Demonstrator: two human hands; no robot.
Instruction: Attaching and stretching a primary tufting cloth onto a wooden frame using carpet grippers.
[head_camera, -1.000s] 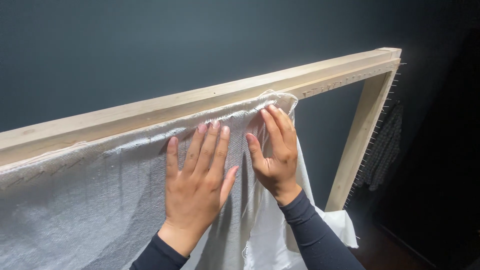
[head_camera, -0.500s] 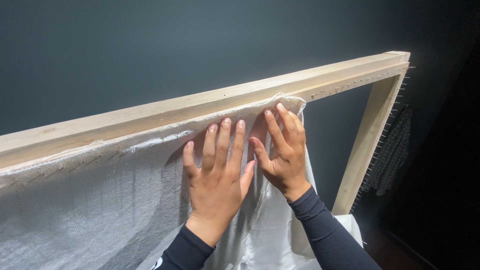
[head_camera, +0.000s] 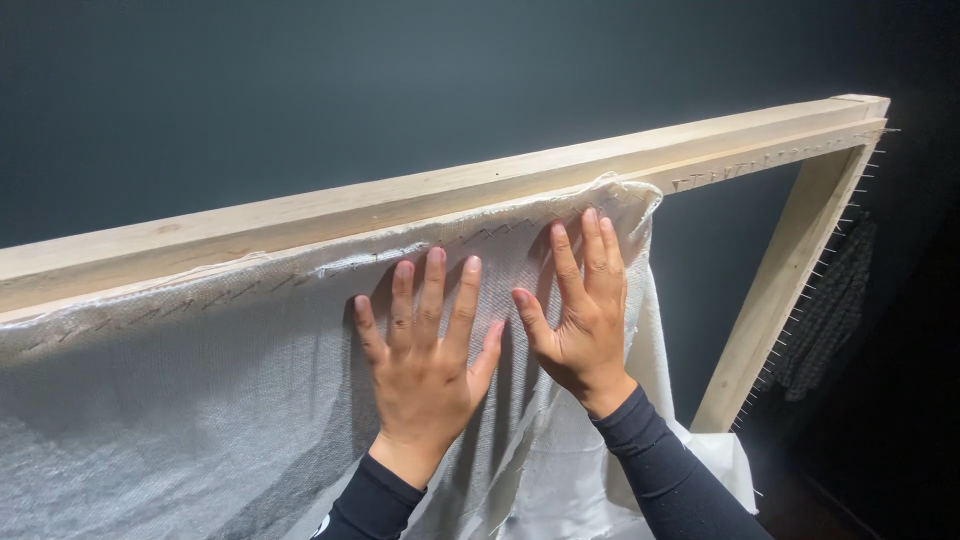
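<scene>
White cloth (head_camera: 200, 400), a loosely woven sheet, hangs down the front of a wooden frame (head_camera: 400, 205) and fills the lower left of the view, its upper edge lying along the frame's top bar. Nearest the camera, two dark sleeves rise from the bottom edge. The left hand (head_camera: 425, 355) lies flat on the cloth just below the bar, fingers straight and spread, palm pressed to the fabric, gripping nothing. Just beside it, the right hand (head_camera: 580, 320) is also open and flat against the cloth, its fingertips (head_camera: 590, 218) reaching up to the bunched corner of the fabric where the cloth ends on the bar. The two thumbs are near each other but apart. Below the right wrist the loose edge of the cloth falls in folds. Farther up, the top bar slopes upward to the right, carrying a row of small nails (head_camera: 760, 160) beyond the cloth's end. At the far right corner it meets the side post (head_camera: 780, 290), also set with nails along its outer edge. Behind everything stands a dark wall (head_camera: 400, 80).
</scene>
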